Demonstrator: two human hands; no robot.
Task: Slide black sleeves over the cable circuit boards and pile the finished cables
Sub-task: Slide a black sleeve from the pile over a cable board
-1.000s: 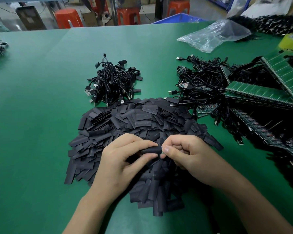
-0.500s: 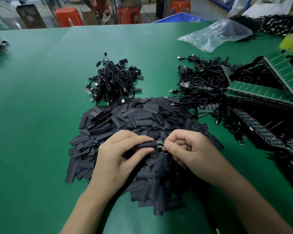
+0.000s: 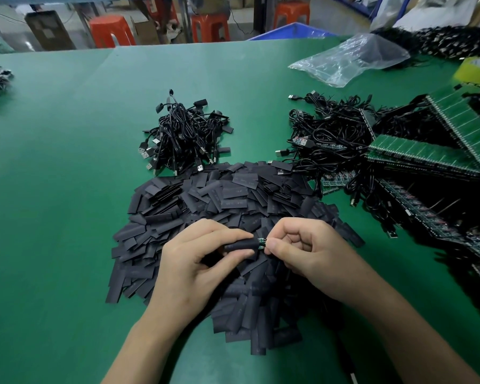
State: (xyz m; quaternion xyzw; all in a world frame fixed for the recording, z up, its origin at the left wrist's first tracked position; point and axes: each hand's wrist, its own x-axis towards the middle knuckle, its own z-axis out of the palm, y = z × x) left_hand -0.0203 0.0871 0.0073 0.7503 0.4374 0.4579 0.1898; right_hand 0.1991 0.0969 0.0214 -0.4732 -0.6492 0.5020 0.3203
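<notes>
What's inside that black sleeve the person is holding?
A small green circuit board pokes from the black sleeve, pinched by the right hand. The rest inside is hidden by the sleeve and the left hand.

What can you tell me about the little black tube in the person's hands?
The black sleeve is a short, matte tube, seemingly thin plastic, with faint pale print on its side. It lies nearly level above the heap of loose sleeves. The left hand pinches it between thumb and forefinger. A small green circuit board pokes out of its right end, pinched by the right hand.
</notes>
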